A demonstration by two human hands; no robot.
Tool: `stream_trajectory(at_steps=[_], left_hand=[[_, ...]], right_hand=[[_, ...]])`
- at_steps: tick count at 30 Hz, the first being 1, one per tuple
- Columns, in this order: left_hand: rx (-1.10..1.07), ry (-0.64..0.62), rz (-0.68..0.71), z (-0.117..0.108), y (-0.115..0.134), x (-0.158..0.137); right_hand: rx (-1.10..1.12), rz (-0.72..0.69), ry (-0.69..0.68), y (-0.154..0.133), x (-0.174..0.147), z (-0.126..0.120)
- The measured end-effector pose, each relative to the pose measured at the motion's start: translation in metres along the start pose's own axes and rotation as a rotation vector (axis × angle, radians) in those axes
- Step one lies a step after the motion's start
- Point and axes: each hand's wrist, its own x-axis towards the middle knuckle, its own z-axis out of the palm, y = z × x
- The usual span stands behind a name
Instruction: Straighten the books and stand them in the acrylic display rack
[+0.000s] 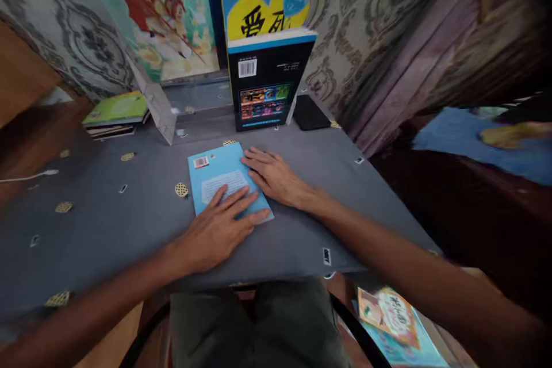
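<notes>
A light blue book (219, 164) lies closed on the grey patterned tabletop, a barcode near its top left corner. My left hand (219, 230) rests over the book's lower part with its fingers spread and covers some of the printed text. At the book's upper right edge, my right hand (276, 175) lies flat, its fingertips touching the cover. Neither hand grips anything. Behind the book, a black book (269, 75) with a barcode stands upright against a larger yellow and blue book (267, 0).
An illustrated picture book (168, 23) stands at the back left in a white book stand (157, 106). Several books with a green one (116, 109) on top are stacked left. A black flat object (310, 113) lies back right. More books (397, 322) sit below the table's front edge.
</notes>
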Motion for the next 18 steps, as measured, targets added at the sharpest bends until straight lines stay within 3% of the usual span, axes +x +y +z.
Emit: stream_trajectory(at_steps=[3,6,12,18], left_hand=[[-0.01,0.023,-0.14,0.008,0.004,0.011],[-0.047,0.06,-0.194,0.011,0.002,0.015],[-0.139,0.064,-0.034,0.0,-0.015,-0.004],[-0.088,0.009,0.08,-0.021,-0.029,-0.038]], right_hand=[[0.028,-0.027,-0.009,0.003,0.0,0.001],[0.047,-0.049,-0.013,0.006,-0.001,0.001],[0.039,-0.048,-0.012,0.006,-0.001,0.001],[0.039,-0.06,-0.018,0.006,-0.001,0.0]])
